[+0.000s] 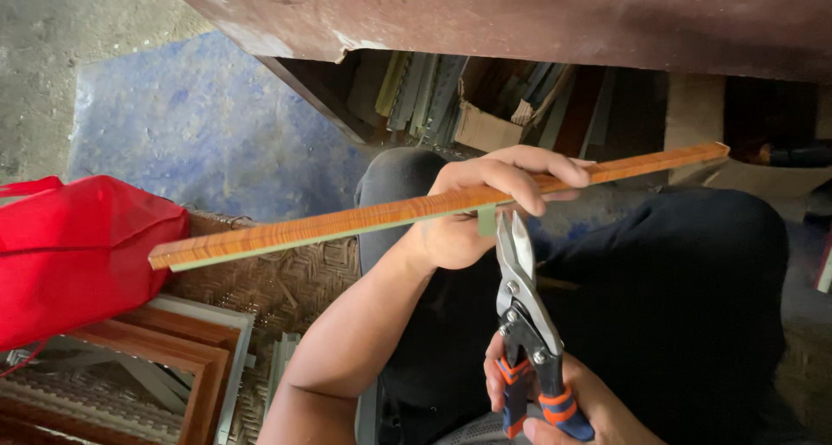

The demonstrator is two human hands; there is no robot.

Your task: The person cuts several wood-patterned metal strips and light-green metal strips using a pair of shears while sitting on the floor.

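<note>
My left hand (485,202) grips a long wood-grain strip (303,227) near its middle, holding it almost level across my lap. The strip has a pale green underside. My right hand (572,406) holds metal snips (524,311) by their orange and blue handles. The snips point upward with their blades at the strip's lower edge, just right of my left hand, where a small green tab hangs down. I sit with my knees in dark trousers (693,306) under the strip.
A red bag (78,246) lies at the left on a woven mat (277,289). Wood-coloured frames (173,358) are stacked at the lower left. A dark rusty table edge (520,16) runs overhead, with profiles and a cardboard box (485,124) stored beneath it.
</note>
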